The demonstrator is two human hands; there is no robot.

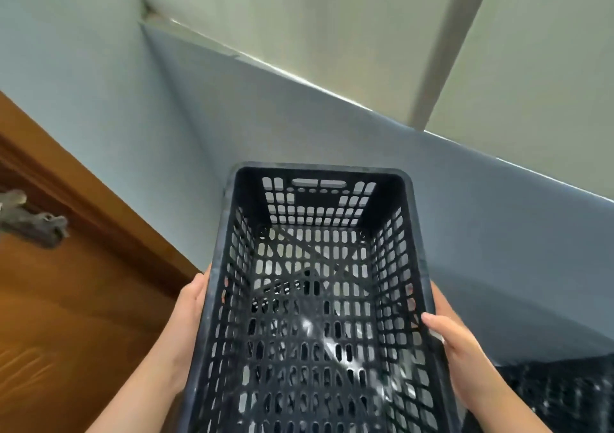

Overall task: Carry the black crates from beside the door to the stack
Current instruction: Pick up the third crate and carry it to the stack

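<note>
A black perforated plastic crate point(315, 299) fills the lower middle of the head view, empty and held up in the air, its long axis pointing away from me. My left hand point(191, 303) grips its left rim. My right hand point(455, 346) grips the right rim, thumb over the edge. More black crate mesh point(561, 396) shows at the bottom right, below and beside the held crate.
A brown wooden door point(76, 299) with a metal handle point(31, 219) stands at the left. Pale blue walls point(332, 126) meet in a corner straight ahead, with the ceiling above.
</note>
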